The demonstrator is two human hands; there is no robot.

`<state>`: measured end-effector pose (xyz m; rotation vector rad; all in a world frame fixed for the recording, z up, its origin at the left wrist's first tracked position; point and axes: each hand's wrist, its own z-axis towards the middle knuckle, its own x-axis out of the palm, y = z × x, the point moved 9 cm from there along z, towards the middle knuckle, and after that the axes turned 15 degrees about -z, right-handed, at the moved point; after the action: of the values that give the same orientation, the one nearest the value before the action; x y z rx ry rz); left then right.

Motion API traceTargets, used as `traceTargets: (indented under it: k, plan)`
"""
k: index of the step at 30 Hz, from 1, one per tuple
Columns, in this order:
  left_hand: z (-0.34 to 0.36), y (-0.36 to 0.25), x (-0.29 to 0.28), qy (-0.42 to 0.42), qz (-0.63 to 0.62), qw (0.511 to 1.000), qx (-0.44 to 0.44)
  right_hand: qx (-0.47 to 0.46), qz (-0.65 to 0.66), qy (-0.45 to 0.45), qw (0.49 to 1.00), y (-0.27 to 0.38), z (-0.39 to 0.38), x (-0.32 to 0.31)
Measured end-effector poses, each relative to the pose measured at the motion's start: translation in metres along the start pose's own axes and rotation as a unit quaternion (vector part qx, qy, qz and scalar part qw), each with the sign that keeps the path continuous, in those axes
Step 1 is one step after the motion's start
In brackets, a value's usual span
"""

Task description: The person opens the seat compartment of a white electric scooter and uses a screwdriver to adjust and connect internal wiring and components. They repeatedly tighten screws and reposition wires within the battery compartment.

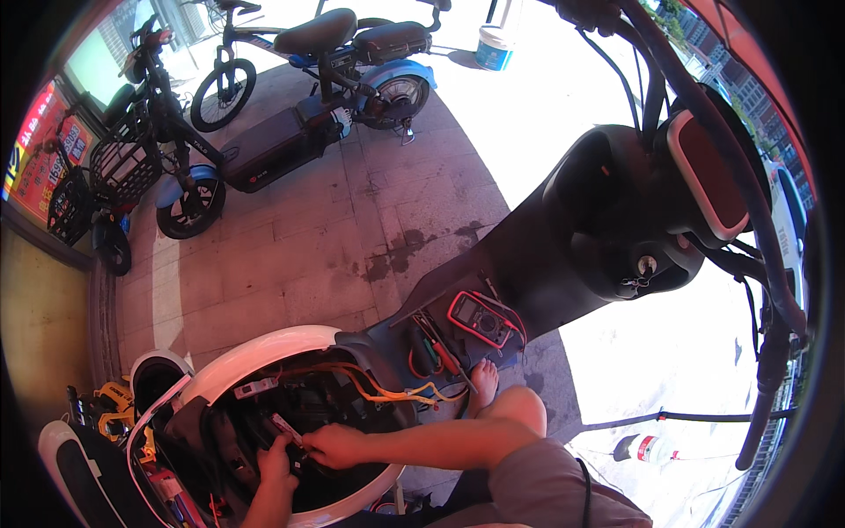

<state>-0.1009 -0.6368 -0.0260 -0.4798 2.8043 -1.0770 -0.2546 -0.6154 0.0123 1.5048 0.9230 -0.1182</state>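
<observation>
Both my hands are inside the open body of a white and black electric scooter [290, 339], among dark parts and wiring. My left hand [276, 461] is closed, its fingertips close to a small pale, reddish piece [285, 429] whose kind I cannot make out. From the right, my right hand [337, 446] reaches in with its fingers pinched together at the lower end of that piece. What lies between the fingers is mostly hidden. Orange cables [378, 389] run over the compartment's edge just beyond my right forearm. A small grey box [256, 388] sits farther in.
On the scooter's footboard lie a red and black multimeter [480, 319] and several hand tools [431, 348]. My bare foot [483, 384] is beside them. A dark electric bicycle [277, 145] stands across the paving. Yellow tools [114, 409] are at the left, and handlebars [713, 132] rise at the right.
</observation>
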Motion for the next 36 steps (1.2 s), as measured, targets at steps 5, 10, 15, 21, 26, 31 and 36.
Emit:
traceTargets:
  k: [5,10,15,21,26,31,36]
  plan:
    - [-0.011,-0.007,0.001,-0.029,0.047,0.998,-0.013,-0.033,-0.05,0.018,0.998,0.01,0.002,0.004]
    - [-0.004,-0.002,0.0,0.015,0.006,1.0,-0.027,-0.045,-0.014,-0.024,0.999,0.012,-0.001,-0.005]
    - [-0.017,-0.013,0.008,-0.011,0.002,1.0,-0.004,-0.034,-0.017,-0.01,0.999,0.016,-0.001,-0.011]
    - [-0.016,-0.012,0.013,0.033,-0.008,0.999,-0.002,0.011,-0.015,-0.016,1.0,0.009,-0.002,-0.01]
    - [-0.015,-0.01,0.01,0.038,-0.017,0.999,0.008,-0.027,0.018,-0.007,0.999,0.003,0.001,-0.005]
    - [-0.011,-0.01,0.008,-0.019,0.018,1.0,0.009,0.187,0.265,-0.12,0.938,-0.07,0.004,0.009]
    - [-0.01,-0.012,0.009,0.014,-0.007,1.0,0.02,0.336,0.383,-0.049,0.859,-0.089,-0.01,-0.001]
